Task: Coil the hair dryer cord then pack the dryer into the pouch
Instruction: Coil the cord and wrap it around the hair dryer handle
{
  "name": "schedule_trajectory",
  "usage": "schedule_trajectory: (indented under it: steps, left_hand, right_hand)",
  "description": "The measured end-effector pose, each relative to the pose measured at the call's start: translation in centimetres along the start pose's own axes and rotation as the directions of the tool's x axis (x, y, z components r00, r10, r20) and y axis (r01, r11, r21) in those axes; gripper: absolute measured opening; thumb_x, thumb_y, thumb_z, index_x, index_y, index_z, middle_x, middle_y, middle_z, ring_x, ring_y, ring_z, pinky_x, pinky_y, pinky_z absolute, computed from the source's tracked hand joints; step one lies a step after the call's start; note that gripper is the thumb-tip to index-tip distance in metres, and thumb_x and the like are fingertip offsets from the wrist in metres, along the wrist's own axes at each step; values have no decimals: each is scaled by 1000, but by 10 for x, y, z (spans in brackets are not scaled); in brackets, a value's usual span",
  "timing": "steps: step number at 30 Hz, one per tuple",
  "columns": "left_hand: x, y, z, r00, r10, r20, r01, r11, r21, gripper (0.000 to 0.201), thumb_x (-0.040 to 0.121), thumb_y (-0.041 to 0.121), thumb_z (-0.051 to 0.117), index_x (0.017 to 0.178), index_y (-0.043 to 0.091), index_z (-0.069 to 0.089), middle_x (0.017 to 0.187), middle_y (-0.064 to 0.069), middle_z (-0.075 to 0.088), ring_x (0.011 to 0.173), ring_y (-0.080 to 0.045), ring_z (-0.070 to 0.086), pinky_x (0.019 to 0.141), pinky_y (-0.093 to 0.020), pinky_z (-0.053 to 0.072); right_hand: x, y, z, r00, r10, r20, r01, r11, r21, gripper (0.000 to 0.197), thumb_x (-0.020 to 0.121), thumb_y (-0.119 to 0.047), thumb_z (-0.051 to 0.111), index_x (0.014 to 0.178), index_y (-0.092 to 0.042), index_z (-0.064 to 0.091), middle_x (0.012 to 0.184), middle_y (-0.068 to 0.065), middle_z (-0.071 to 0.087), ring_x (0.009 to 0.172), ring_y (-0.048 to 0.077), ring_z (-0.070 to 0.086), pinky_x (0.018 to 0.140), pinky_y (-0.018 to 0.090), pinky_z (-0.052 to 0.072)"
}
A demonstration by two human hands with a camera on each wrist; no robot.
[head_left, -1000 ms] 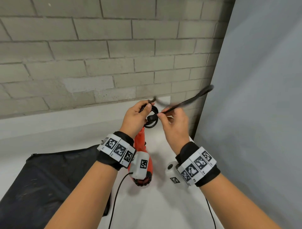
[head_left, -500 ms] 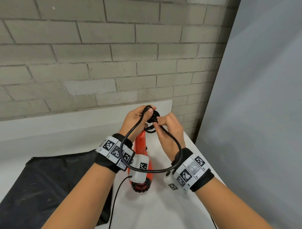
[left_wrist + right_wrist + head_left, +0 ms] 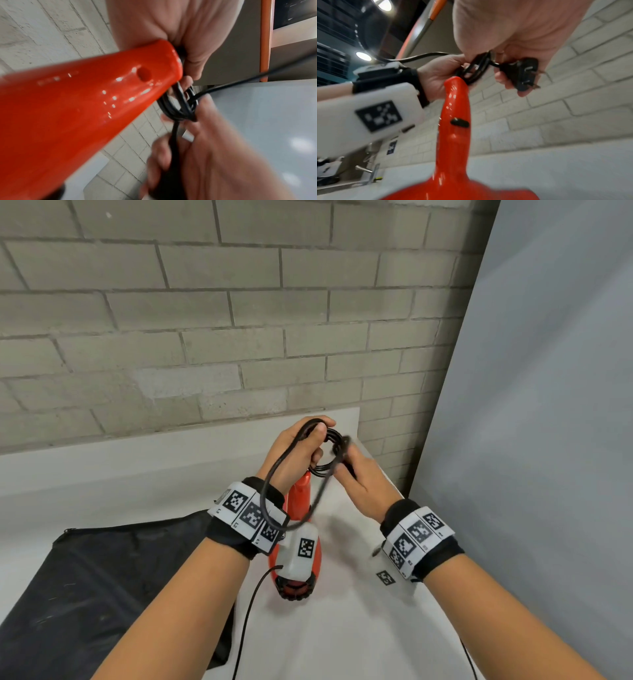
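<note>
The red hair dryer stands handle-up, its head low over the white table. My left hand grips the small coil of black cord at the top of the handle. A loose loop of cord drapes over my left wrist. My right hand is just right of the coil and holds the black plug in curled fingers. In the right wrist view the coil sits between both hands. The black pouch lies flat at the lower left.
A grey brick wall rises behind the table, and a grey panel closes off the right side. Thin black cables from the wrist cameras trail across the table towards me.
The free cord end swung from out at the right into a wide loop, now smaller and lying over my left wrist. My right hand shifted slightly right with the plug.
</note>
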State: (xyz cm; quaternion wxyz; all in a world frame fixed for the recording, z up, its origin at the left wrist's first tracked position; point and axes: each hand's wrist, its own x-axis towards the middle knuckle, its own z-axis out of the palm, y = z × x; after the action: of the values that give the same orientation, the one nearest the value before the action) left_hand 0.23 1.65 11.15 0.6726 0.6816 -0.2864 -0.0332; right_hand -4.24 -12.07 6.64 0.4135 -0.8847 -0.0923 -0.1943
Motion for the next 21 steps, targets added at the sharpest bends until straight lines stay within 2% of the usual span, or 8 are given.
schedule_trajectory:
  steps: [2,5,7,9,11,14,17,21]
  left_hand:
    - [2,-3,1,1000,-14,-13,13,999,-53,18,92,26,47,96,28,64,54,12,42,47,-7,34,50,-18,31]
    - [4,-3,0,1000,-17,-16,15,996,-86,23,95,23,40,98,32,61,52,14,34,48,-9,25,49,-22,24]
    - [3,-3,0,1000,-8,8,9,997,-77,23,95,23,39,103,29,60,57,12,32,46,-8,26,46,-20,25]
    - [3,-3,0,1000,-13,20,15,998,-60,23,95,23,39,107,25,59,53,15,37,45,-7,27,46,-19,26]
    - [2,-3,3,1000,-20,23,21,999,-44,24,95,23,40,110,20,59,48,16,43,44,-7,28,46,-20,26]
    - [0,4,9,998,-57,17,58,995,-77,29,95,19,41,115,7,57,56,7,42,38,-2,33,42,-14,32]
    - [2,2,8,997,-65,34,67,995,-69,25,94,20,42,110,13,60,61,3,44,41,-3,35,43,-10,34]
    - [6,-3,1,995,-92,29,94,991,-96,23,95,20,40,92,22,63,67,-2,52,42,-7,32,45,-19,30]
  right_hand:
    - [-11,27,2,981,176,86,-162,976,-143,32,94,-31,30,99,-8,51,76,7,56,70,21,51,69,28,40]
    - [-26,61,7,799,528,289,-366,807,-463,31,98,-17,30,106,-4,56,108,18,61,98,30,56,84,29,40]
    - [-29,65,6,727,593,347,-365,762,-536,31,97,-18,32,113,-4,54,118,19,59,100,30,56,89,31,42]
    - [-25,56,4,767,542,344,-352,803,-482,31,96,-21,39,124,-12,47,122,15,57,99,28,58,87,33,45]
    - [-16,39,2,870,404,283,-320,899,-297,41,93,-20,47,133,-20,39,126,7,55,108,23,55,87,28,42]
    - [-1,9,2,971,187,152,-196,979,48,34,91,-13,51,124,-17,51,117,0,60,107,16,56,88,24,42]
    - [4,0,5,982,181,47,-186,972,147,19,91,-9,51,100,-8,66,96,3,69,87,11,61,77,8,43]
    - [2,30,7,921,387,-38,-388,922,2,19,90,-10,48,81,-8,65,71,2,64,65,15,54,61,18,40]
